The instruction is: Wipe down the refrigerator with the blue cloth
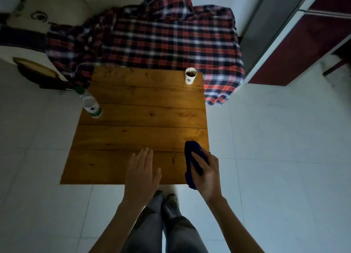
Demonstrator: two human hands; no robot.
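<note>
The cloth (192, 151) was gripped in the right hand (208, 174) at the table's (133, 110) near right corner; the left hand (141, 174) was spread flat, empty. The fridge (303, 49) was seen beyond the far right corner; the cloth was best carried there bunched.

refrigerator (296, 49): cut off at right edge | blue cloth (191, 149): partly under right hand (208, 175) | cup (190, 76) logo: unreadable

Blue cloth (191, 151): dark, bunched, gripped over the near right corner of the wooden table (140, 135). Refrigerator (303, 49): apparently the maroon-fronted unit, seen upper right.
</note>
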